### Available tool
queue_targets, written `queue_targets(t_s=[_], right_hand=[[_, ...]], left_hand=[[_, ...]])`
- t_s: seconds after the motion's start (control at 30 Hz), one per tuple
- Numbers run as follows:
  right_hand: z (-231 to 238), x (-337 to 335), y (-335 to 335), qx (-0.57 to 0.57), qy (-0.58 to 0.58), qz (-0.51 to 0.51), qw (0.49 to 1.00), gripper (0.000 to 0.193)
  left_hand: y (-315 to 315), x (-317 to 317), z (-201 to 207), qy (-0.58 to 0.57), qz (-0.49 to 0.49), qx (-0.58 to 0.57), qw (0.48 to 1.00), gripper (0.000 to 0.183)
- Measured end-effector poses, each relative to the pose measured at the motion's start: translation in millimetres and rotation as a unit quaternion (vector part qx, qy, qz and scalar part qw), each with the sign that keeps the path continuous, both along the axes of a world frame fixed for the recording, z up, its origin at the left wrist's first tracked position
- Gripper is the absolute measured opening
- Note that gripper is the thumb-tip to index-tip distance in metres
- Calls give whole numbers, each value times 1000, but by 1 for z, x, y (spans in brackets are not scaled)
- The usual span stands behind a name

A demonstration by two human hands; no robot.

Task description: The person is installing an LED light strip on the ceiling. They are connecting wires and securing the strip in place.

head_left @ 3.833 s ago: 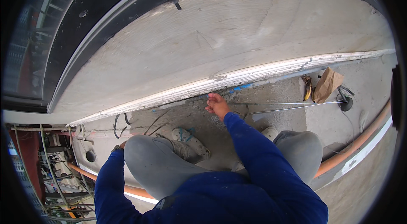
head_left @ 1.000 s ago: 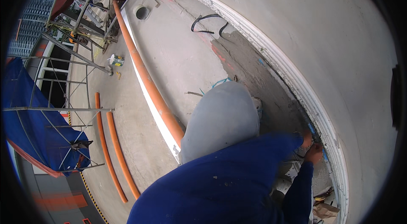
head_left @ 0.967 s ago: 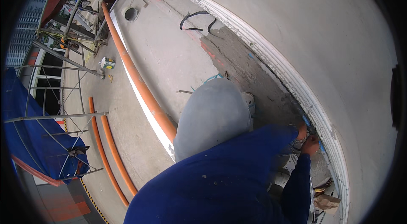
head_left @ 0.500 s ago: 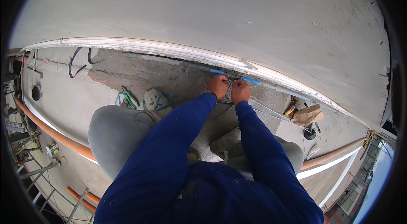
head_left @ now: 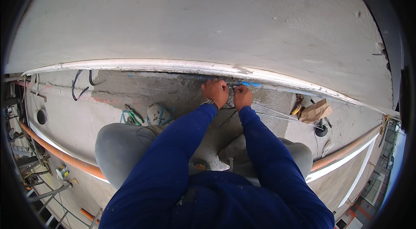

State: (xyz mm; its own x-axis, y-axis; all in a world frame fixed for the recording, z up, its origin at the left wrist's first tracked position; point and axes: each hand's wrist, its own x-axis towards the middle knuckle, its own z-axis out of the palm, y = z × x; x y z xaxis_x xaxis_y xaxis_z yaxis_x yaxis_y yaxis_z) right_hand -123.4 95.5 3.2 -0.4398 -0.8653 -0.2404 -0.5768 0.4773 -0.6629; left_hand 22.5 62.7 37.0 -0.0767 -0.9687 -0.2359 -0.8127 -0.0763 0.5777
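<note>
My left hand point(head_left: 216, 92) and my right hand point(head_left: 242, 97) are close together at the foot of the wall, fingers bent inward in a pinch. What they pinch is too small and too covered to name. Thin grey wires point(head_left: 229, 102) show in the gap between them. A blue piece of pipe point(head_left: 251, 84) lies just beyond my right fingers, along the base of the wall. From beside my right hand, pale thin cords point(head_left: 277, 115) stretch to a round black thing point(head_left: 321, 131) on the right.
Green-handled pliers point(head_left: 135, 116) and a pale lump wrapped in blue-green cord point(head_left: 157, 114) lie left of my arms. A brown paper bag point(head_left: 315, 111) and a banana point(head_left: 297, 108) sit on the right. Black cable ends point(head_left: 76, 86) stick up farther left. Orange pipes point(head_left: 65, 153) run along the edge behind.
My left hand has turned so its back shows more and now covers the left blue pipe piece. The view has tilted up, so everything sits lower in the picture.
</note>
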Motion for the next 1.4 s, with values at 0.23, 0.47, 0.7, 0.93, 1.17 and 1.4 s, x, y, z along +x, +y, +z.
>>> queue_targets(t_s=[0.23,0.47,0.7,0.93,1.17,1.4], right_hand=[[6,18,18,20,-107,30,994,14],[-8,14,28,44,-105,37,993,16],[-5,9,32,39,-139,45,989,18],[5,2,33,49,-138,44,988,17],[19,5,27,46,-137,21,989,17],[11,2,28,57,-131,18,990,19]], left_hand=[[-6,-13,-11,86,113,204,969,24],[-3,-27,0,51,145,219,964,31],[-1,-34,12,90,201,253,942,36],[10,-46,19,134,265,222,929,35],[7,-52,-10,112,275,156,942,28],[3,-56,-3,65,263,117,956,24]])
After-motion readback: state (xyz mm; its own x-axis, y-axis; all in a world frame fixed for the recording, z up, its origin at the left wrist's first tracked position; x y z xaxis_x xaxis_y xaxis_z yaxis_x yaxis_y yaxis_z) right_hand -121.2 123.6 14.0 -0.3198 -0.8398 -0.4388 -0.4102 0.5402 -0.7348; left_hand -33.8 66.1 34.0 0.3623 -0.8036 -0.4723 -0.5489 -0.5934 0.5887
